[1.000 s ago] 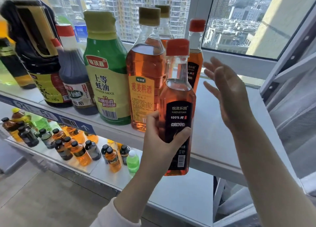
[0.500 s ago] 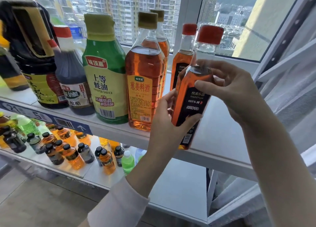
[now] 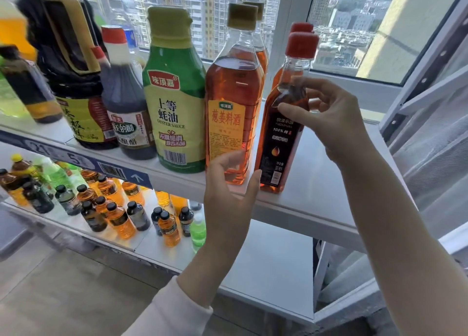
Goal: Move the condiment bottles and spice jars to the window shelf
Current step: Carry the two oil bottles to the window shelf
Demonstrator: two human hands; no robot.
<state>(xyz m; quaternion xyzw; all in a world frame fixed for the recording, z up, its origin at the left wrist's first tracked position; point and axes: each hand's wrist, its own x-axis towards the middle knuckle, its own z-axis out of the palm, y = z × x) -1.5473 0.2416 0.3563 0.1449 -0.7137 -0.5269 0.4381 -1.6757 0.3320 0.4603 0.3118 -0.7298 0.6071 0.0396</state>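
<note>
A red-capped bottle of amber oil with a black label [image 3: 278,143] stands on the white window shelf [image 3: 316,183], leaning slightly, just right of a tall cooking wine bottle [image 3: 233,95]. My right hand [image 3: 336,123] pinches the oil bottle's shoulder between thumb and fingers. My left hand [image 3: 228,201] sits low by the bottle's base with its fingers loosely spread; only the thumb tip touches the bottle's lower left edge. A second red-capped bottle [image 3: 300,27] stands directly behind, mostly hidden.
Left along the shelf stand a green oyster sauce bottle [image 3: 174,102], a dark vinegar bottle [image 3: 124,102] and a large soy sauce jug [image 3: 68,57]. Several small bottles [image 3: 114,209] fill the lower shelf. An open window frame [image 3: 430,69] juts in at the right.
The oil bottle has gone from held in the air to standing on the shelf. My left hand has let go of its body and dropped to its base; my right hand holds its shoulder.
</note>
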